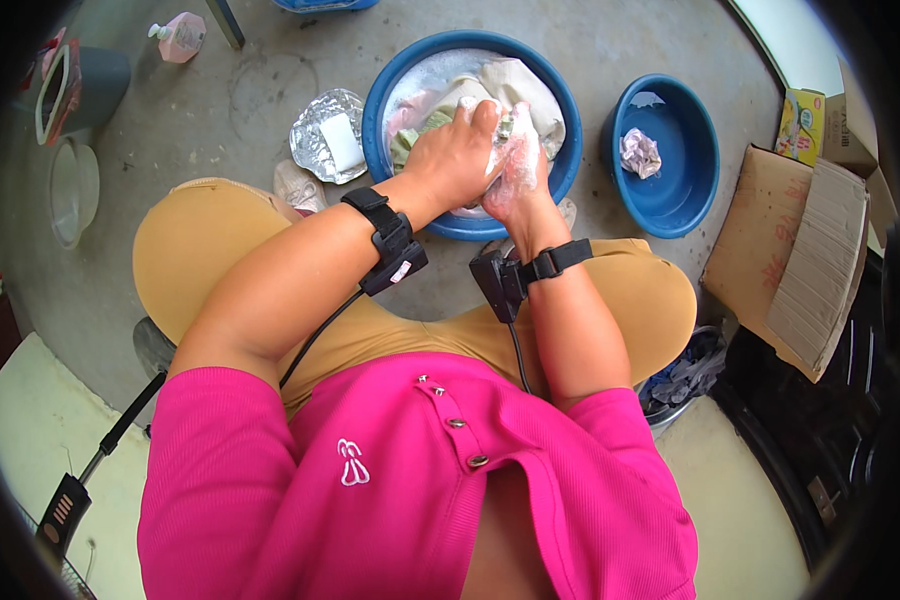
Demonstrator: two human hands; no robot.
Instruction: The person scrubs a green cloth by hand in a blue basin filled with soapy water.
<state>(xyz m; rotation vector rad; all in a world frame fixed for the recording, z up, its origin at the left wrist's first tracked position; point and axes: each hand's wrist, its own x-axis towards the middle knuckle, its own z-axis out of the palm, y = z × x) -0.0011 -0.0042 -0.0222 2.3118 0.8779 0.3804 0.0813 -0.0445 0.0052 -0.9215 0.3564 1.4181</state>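
- Both hands clamped on one wet pale cloth (518, 95): left hand (457, 160) closed over it from above, right hand (518, 175) soapy, gripping the same bunch from the other side; hands touch each other.
- Cloth sits in the big blue basin (390, 90), held up over sudsy water, just past the person's knees.
- More laundry, pink and greenish, lies in the same basin to the left of the hands.
- Smaller blue basin (695, 180) stands just right of the big one, with a crumpled pale rag (640, 152) inside.
- Foil tray (320, 135) with a white block touches the big basin's left side.
- Pink pump bottle (180, 37) stands well apart, upper left.
- Cardboard boxes (800, 260) at right edge.
- Black strap with cable on each wrist.
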